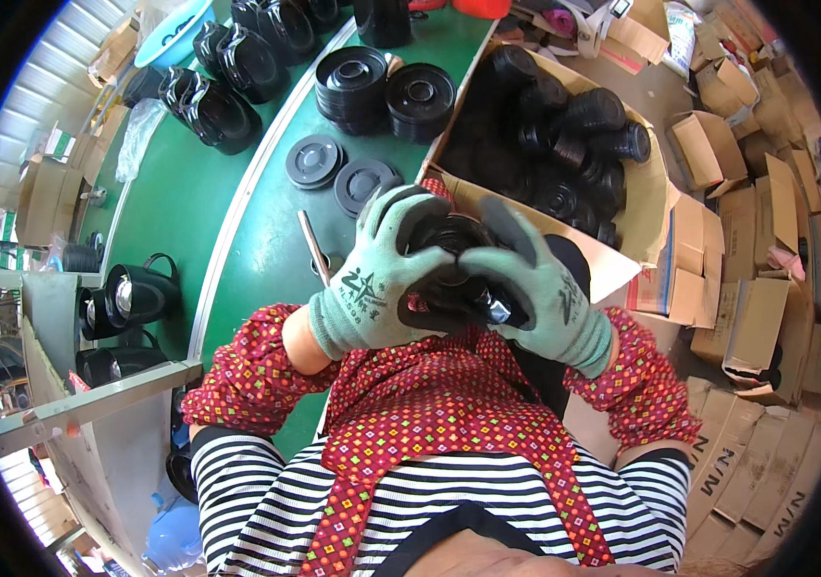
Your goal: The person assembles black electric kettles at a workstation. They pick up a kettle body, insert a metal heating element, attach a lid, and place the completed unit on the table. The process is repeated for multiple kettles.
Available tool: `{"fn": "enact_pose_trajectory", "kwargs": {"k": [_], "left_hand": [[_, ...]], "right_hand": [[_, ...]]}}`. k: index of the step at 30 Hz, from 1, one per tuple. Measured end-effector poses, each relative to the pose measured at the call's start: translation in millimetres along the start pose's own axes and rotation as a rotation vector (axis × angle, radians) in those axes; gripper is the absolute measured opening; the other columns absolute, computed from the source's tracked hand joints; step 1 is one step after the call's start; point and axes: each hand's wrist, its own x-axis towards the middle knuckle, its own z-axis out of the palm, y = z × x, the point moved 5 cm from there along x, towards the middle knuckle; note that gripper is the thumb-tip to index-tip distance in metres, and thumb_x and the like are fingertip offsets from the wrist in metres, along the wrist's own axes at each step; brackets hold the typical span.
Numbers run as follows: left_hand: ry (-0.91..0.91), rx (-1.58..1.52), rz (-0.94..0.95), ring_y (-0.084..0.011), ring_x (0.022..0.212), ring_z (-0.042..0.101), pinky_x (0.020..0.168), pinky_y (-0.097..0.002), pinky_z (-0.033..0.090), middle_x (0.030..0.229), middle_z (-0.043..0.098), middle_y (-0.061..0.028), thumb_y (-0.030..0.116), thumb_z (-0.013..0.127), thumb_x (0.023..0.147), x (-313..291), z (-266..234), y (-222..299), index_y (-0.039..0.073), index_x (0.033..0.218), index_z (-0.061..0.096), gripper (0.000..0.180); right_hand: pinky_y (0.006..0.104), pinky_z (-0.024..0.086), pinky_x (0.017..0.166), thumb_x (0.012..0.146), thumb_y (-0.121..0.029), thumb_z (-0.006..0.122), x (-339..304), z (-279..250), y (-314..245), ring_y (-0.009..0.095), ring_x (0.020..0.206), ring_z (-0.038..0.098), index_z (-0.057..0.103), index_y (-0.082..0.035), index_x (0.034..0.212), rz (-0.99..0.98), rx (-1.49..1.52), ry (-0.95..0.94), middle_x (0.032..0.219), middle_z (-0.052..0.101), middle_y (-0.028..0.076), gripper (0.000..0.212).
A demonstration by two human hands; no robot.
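Observation:
Both of my hands wear pale green gloves with dark palms. Held in front of my apron is a black, round plastic part, glossy in places, its lower side mostly hidden by the gloves. My left hand curls around its left side. Around the right side closes my right hand, its fingertips slightly blurred. Just beyond my left fingers, two flat black discs lie on the green table. A thin metal rod stands up beside my left wrist.
Stacks of black ring-shaped parts stand farther back on the table. Right of it, a large open cardboard box holds many black round parts. Black pitcher-like housings stand across a white strip. Cardboard boxes crowd the right side.

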Motion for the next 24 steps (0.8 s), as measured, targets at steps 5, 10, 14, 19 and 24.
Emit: {"fn": "enact_pose_trajectory", "kwargs": {"k": [5, 10, 14, 19, 24], "left_hand": [[0.318, -0.147, -0.030, -0.0446, 0.135, 0.050, 0.114, -0.0572, 0.038, 0.151, 0.050, -0.0209, 0.034, 0.104, 0.052, -10, -1, 0, 0.000, 0.157, 0.042, 0.127], [0.444, -0.362, -0.268, -0.0406, 0.129, 0.054, 0.111, -0.0546, 0.040, 0.139, 0.059, -0.0183, 0.036, 0.106, 0.050, -16, 25, 16, -0.003, 0.164, 0.026, 0.146], [0.537, -0.388, -0.340, -0.0391, 0.128, 0.054, 0.112, -0.0524, 0.040, 0.137, 0.059, -0.0178, 0.035, 0.106, 0.050, -19, 34, 22, -0.004, 0.164, 0.025, 0.146], [0.363, -0.502, -0.130, -0.0327, 0.128, 0.063, 0.107, -0.0450, 0.051, 0.145, 0.057, -0.0214, 0.027, 0.103, 0.062, -50, 58, 10, -0.003, 0.163, 0.030, 0.129], [0.459, 0.197, -0.640, -0.0449, 0.139, 0.044, 0.118, -0.0541, 0.037, 0.140, 0.055, -0.0211, 0.036, 0.093, 0.073, -133, 54, -75, -0.001, 0.159, 0.035, 0.110]], "right_hand": [[0.0440, 0.042, 0.120, 0.099, -0.042, 0.072, -61, 52, 52, 0.030, 0.146, 0.048, 0.027, 0.001, 0.165, 0.414, 0.764, 0.279, 0.160, 0.045, 0.017, 0.091], [0.0421, 0.050, 0.113, 0.114, -0.039, 0.047, -91, 77, 62, 0.026, 0.136, 0.058, 0.043, 0.003, 0.157, 0.551, 1.135, 0.318, 0.150, 0.059, 0.016, 0.060], [0.0428, 0.053, 0.108, 0.103, -0.016, 0.064, -83, 43, 42, 0.028, 0.130, 0.063, 0.043, 0.000, 0.155, 0.311, 0.266, 0.242, 0.143, 0.062, 0.017, 0.059], [0.0392, 0.054, 0.108, 0.113, -0.029, 0.048, -109, 2, 118, 0.026, 0.123, 0.067, 0.061, -0.001, 0.141, 0.876, 0.895, 0.562, 0.126, 0.071, 0.015, 0.042], [0.0372, 0.053, 0.096, 0.093, -0.020, 0.074, -48, -58, 97, 0.027, 0.108, 0.067, 0.073, 0.001, 0.122, 0.437, -0.037, 0.294, 0.117, 0.069, 0.015, 0.036]]}}
